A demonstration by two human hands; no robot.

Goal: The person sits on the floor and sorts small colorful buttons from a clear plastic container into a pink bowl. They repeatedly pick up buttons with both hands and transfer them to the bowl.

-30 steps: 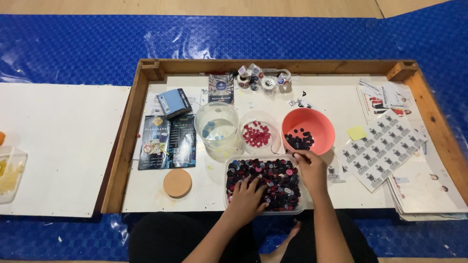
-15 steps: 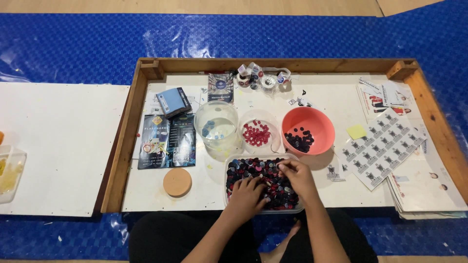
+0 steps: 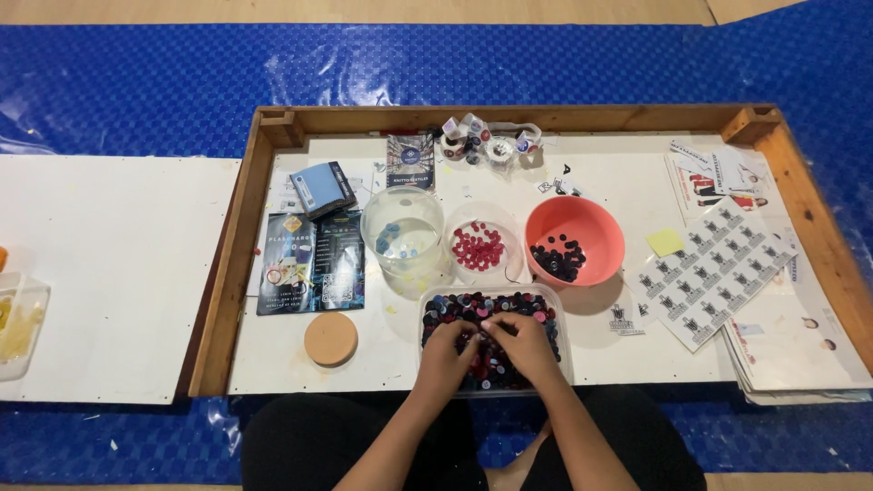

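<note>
A clear rectangular tub (image 3: pixel 561 305) full of mixed dark, red and blue buttons sits at the near edge of the white board. Both my hands are down in it, close together. My left hand (image 3: pixel 448 353) has its fingers curled into the buttons at the left middle. My right hand (image 3: pixel 526 344) rests beside it with fingertips pinched toward the left hand. Whether either hand holds a button is hidden. Behind the tub stand a coral bowl (image 3: pixel 582 208) with black buttons, a small clear bowl (image 3: pixel 509 265) with red buttons, and a clear jar (image 3: pixel 402 205) with blue ones.
A round cork lid (image 3: pixel 330 339) lies left of the tub. Leaflets (image 3: pixel 309 262) and a blue card box (image 3: pixel 321 188) lie at the left, tape rolls (image 3: pixel 482 144) at the back, sticker sheets (image 3: pixel 718 268) and papers at the right. A raised wooden frame (image 3: pixel 235 245) borders the board.
My right hand has come back from the coral bowl's near rim into the tub, next to my left hand. My left hand has stayed in the buttons.
</note>
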